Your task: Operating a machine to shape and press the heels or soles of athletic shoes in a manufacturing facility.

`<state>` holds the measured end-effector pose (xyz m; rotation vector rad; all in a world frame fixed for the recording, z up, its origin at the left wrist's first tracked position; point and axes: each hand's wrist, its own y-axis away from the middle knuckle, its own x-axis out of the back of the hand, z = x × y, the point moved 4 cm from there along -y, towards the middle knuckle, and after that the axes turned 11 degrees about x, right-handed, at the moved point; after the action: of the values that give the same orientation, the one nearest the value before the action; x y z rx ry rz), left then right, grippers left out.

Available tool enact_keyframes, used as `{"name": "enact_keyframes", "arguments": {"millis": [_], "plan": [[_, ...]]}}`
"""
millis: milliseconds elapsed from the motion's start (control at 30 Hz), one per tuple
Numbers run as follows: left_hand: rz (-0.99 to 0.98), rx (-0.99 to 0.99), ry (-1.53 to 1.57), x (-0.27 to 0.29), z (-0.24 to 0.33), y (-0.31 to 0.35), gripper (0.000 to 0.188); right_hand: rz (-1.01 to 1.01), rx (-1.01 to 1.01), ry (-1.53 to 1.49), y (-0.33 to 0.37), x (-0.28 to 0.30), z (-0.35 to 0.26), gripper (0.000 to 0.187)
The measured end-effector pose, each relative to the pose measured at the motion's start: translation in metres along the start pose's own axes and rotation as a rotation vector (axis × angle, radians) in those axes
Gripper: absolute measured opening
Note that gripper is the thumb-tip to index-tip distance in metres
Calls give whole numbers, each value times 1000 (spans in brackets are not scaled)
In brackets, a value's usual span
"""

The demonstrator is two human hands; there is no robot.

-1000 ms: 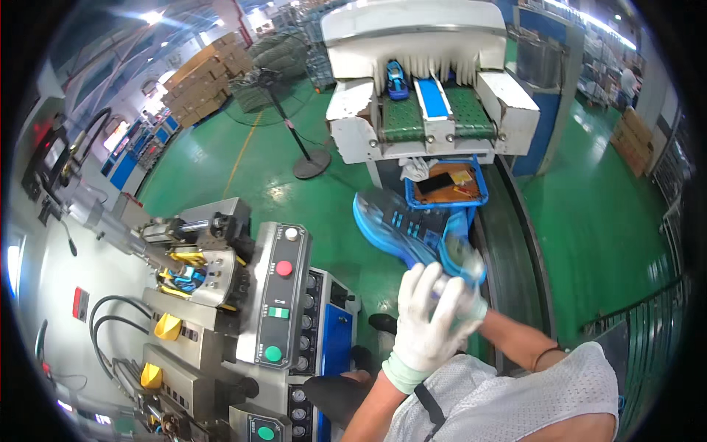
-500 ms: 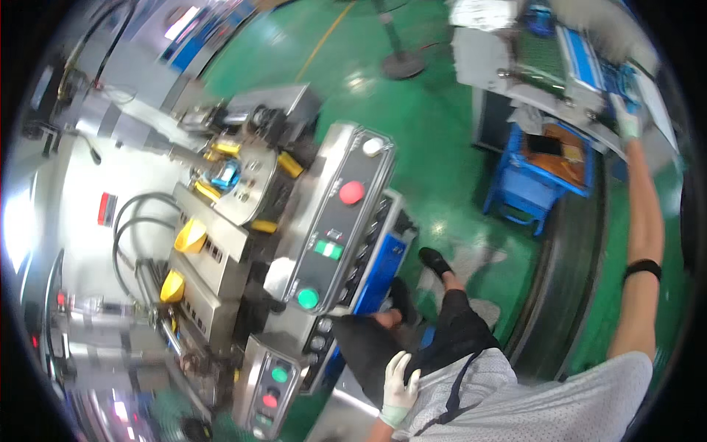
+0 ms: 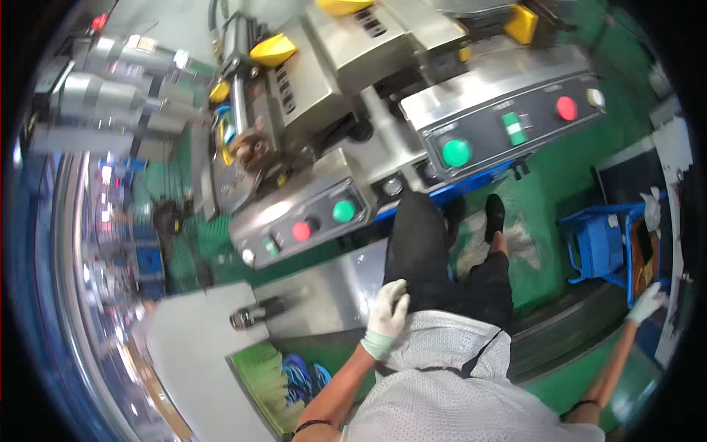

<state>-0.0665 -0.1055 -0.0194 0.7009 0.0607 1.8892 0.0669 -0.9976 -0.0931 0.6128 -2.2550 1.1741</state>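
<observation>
My left hand, in a pale glove, rests on my thigh at the hem of the white shirt. Its fingers are slightly bent and apart, and nothing shows in them. At the far right my right hand, also gloved, is stretched out beside a blue stool and a grey bench edge. It is small and blurred there, so its fingers and anything in them do not show clearly. The machine's control panel, with green and red buttons, stands ahead of me, apart from both hands.
A second button panel sits at the left front of the machine. Yellow funnels and a metal cylinder rise behind it. At lower left, a white table adjoins a green tray holding blue ring-like parts.
My view has swung left, bringing the white table and green tray into sight. The right hand has come away from the blue items on the bench; the left stays at my thigh.
</observation>
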Motion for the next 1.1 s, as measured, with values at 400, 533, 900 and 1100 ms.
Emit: {"name": "enact_keyframes", "arguments": {"millis": [400,533,900,1100], "plan": [[654,939,-580,359,-276,268,37,-1146,132,-819,289,-175,-484,63],[263,1217,-645,294,-293,293,70,-1221,104,-658,261,-170,-491,61],[465,1184,-360,250,-284,280,75,-1477,416,-916,339,-62,-708,52],[639,340,511,225,-133,153,87,-1885,592,-1021,429,-41,-825,55]]}}
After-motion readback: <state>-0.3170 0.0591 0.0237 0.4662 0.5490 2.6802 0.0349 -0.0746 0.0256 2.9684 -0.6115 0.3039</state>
